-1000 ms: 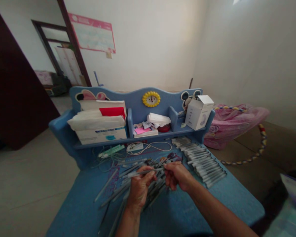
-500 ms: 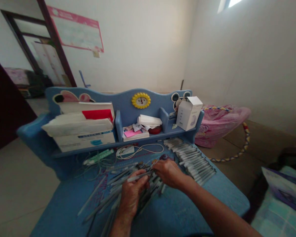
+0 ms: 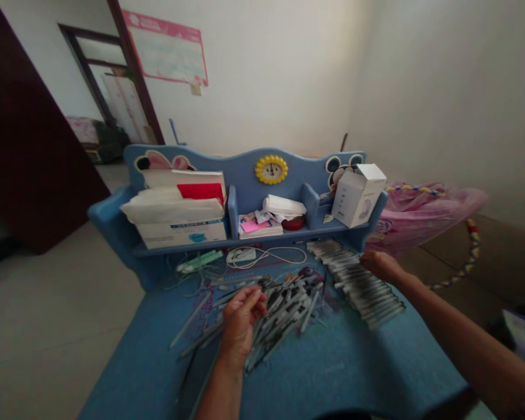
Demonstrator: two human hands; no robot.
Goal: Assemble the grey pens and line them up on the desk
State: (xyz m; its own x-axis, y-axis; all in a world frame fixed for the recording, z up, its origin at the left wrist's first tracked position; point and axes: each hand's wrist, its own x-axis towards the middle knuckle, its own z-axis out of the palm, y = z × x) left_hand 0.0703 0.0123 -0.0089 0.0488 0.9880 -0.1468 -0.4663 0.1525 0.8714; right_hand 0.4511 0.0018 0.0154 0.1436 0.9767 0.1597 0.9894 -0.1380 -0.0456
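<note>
A loose pile of slim, pale pens [image 3: 284, 315] covers the middle of the blue desk, pointing in many directions. At its left edge is my left hand [image 3: 240, 318], fingers curled and thumb against the index finger; whether something small is pinched there is hidden. To the right, a neat row of similar pens [image 3: 359, 286] lies side by side, slanting toward the front. Over this row's right side is my right hand [image 3: 382, 267], closed with the fingertips together. Its fingers hide what they hold, if anything.
Behind the pens lie a white looped cord [image 3: 284, 251] and a green-and-white strip [image 3: 201, 261]. The desk's shelf [image 3: 196, 247] carries a large paper-filled box [image 3: 184, 233], papers and a white carton [image 3: 359, 195]. A pink bag [image 3: 402, 227] and a striped hoop [image 3: 470, 256] stand right.
My right hand has moved from the pile to the row of pens at the right. The pen seen in my left hand no longer shows there. The view has shifted left.
</note>
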